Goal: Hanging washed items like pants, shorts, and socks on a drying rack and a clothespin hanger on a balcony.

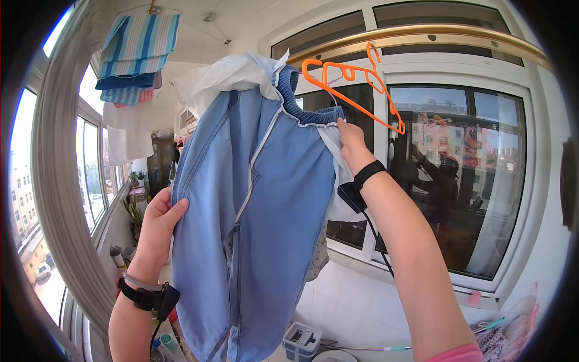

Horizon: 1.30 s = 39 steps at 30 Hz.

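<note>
Light blue trousers (pixel 271 175) with an elastic waistband hang upright in front of me; seams and white pocket lining show, so they look inside out. My right hand (pixel 353 142) is closed on the right end of the waistband. Lower on the left, my left hand (pixel 164 214) pinches the garment's outer edge between thumb and fingers. An orange hanger (pixel 356 90) is just above and beyond my right hand, apart from it. Behind the waistband is white cloth (pixel 232 78), partly hidden by the trousers.
A gold rail (pixel 422 37) runs across the upper right, before glazed windows. Striped towels (pixel 139 54) hang at the upper left beside a curtain (pixel 66 181). On the floor stand a grey-blue mop bucket (pixel 301 341) and a long pole (pixel 386 348). Plants (pixel 134 214) line the left side.
</note>
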Tool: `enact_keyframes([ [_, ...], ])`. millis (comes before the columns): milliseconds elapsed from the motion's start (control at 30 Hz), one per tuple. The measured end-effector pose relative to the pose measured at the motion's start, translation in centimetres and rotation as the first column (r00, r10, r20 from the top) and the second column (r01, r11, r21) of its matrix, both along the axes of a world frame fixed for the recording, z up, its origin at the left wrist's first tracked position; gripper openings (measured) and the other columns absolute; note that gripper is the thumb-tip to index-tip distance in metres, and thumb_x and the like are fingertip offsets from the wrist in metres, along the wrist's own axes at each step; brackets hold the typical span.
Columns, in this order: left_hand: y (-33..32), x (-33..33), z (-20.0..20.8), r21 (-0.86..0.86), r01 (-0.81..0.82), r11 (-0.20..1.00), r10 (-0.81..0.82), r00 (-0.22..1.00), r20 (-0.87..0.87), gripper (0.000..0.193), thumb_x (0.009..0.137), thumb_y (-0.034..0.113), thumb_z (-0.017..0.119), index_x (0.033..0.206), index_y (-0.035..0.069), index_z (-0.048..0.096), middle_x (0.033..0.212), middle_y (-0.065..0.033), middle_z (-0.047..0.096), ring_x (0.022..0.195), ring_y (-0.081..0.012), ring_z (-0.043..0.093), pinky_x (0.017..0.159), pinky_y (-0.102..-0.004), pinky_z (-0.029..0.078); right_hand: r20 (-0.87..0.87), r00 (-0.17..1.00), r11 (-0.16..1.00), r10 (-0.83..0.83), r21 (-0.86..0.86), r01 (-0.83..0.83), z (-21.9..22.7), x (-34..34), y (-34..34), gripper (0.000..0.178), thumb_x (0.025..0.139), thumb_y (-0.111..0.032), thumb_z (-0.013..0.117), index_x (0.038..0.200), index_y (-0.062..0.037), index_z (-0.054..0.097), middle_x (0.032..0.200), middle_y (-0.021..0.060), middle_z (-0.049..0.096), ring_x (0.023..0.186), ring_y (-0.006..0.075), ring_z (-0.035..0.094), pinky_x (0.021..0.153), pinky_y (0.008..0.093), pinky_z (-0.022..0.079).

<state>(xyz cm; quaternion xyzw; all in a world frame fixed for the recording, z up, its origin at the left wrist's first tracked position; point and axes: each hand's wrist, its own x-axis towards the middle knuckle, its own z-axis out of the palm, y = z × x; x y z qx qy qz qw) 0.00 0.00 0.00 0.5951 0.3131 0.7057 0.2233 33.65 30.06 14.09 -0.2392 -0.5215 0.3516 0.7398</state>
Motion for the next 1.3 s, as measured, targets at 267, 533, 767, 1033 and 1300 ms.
enact_keyframes([
  [267, -2.4, -5.7, 1.2, -0.004, -0.149, 0.989, 0.149, 0.989, -0.02, 0.021, 0.091, 0.01, 0.059, 0.109, 0.0, 0.057, 0.095, -0.001, 0.064, 0.083, -0.0067, 0.058, 0.079, -0.0208, 0.045, -0.124, 0.975, 0.983, 0.183, 0.052, -0.178, 0.4, -4.4, -5.0, 0.029, 0.092, -0.021, 0.059, 0.111, 0.0015, 0.061, 0.105, 0.009, 0.062, 0.093, 0.0174, 0.057, 0.082, 0.0311, 0.044],
  [533, -2.2, -6.6, -6.6, -0.186, -0.183, 0.965, 0.187, 0.982, 0.007, 0.016, 0.087, 0.008, 0.056, 0.102, 0.001, 0.059, 0.092, 0.0016, 0.062, 0.083, -0.0054, 0.054, 0.079, -0.022, 0.043, 0.505, 0.857, 0.991, -0.106, 0.128, 0.048, -0.7, -0.5, -7.1, 0.046, 0.095, -0.04, 0.05, 0.12, -0.0015, 0.058, 0.112, 0.0062, 0.06, 0.105, 0.0139, 0.052, 0.093, 0.0269, 0.038],
  [767, -3.6, -4.7, -11.0, -0.337, -0.14, 0.931, 0.128, 0.99, -0.057, 0.033, 0.085, 0.014, 0.069, 0.11, 0.0, 0.054, 0.098, -0.002, 0.061, 0.088, -0.0088, 0.055, 0.083, -0.0236, 0.043, 0.223, 0.847, 0.875, -0.483, 0.09, 0.475, -10.3, 6.3, -2.7, 0.073, 0.088, -0.053, 0.053, 0.137, 0.0002, 0.039, 0.139, 0.0253, 0.035, 0.125, 0.0346, 0.041, 0.102, 0.039, 0.035],
  [1033, 0.1, -1.6, -16.4, -0.353, 0.038, 0.935, -0.054, 0.998, -0.034, 0.047, 0.083, 0.012, 0.071, 0.122, -0.003, 0.05, 0.106, -0.0048, 0.06, 0.096, -0.0113, 0.056, 0.086, -0.0268, 0.046, 0.698, 0.679, 0.931, 0.227, -0.361, 0.06, -23.1, 7.9, -9.4, 0.071, 0.087, -0.049, 0.059, 0.136, -0.0014, 0.041, 0.122, 0.011, 0.054, 0.104, 0.0208, 0.054, 0.085, 0.0295, 0.041],
  [1300, 0.2, -0.2, -25.5, -0.47, -0.1, 0.877, 0.039, 0.99, -0.138, 0.034, 0.082, 0.008, 0.065, 0.114, -0.002, 0.058, 0.095, -0.0021, 0.062, 0.087, -0.0099, 0.056, 0.081, -0.026, 0.046, 0.478, 0.874, 0.914, 0.088, -0.388, 0.12, -32.4, 10.7, -9.9, 0.042, 0.09, -0.037, 0.06, 0.115, -0.004, 0.058, 0.105, 0.0052, 0.06, 0.098, 0.0146, 0.054, 0.087, 0.0291, 0.042],
])
